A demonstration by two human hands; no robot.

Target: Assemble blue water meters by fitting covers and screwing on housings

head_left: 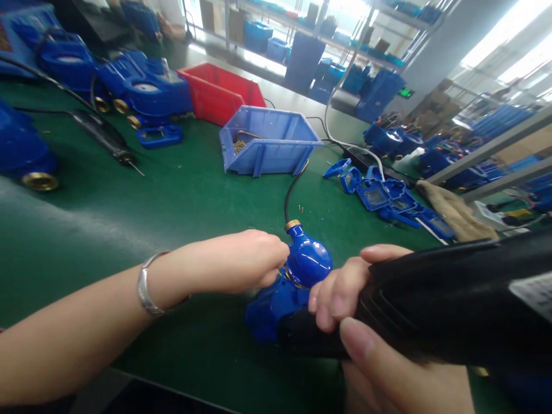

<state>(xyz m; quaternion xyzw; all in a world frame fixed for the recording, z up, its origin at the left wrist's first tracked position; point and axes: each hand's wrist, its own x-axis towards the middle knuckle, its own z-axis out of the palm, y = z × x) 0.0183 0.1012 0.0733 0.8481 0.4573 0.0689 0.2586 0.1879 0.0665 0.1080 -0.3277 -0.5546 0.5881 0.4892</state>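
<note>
Right hand on black tool, left hand at blue meter

Right grip wrapped round the tool, which slants over the lower right of the green surface. Left grip bunched, fingers curled at the meter's edge; can't tell if it's holding anything. Meter on the surface between both hands, brass collar facing away. Tiny brass-coloured screws just beyond; light-blue bin behind, red bin beside that. Blue lids piled right.

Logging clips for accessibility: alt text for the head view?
The right hand grips a black handheld tool near a blue water meter, with the left hand beside the meter. Behind, a blue bin stands on a green workbench.
</note>
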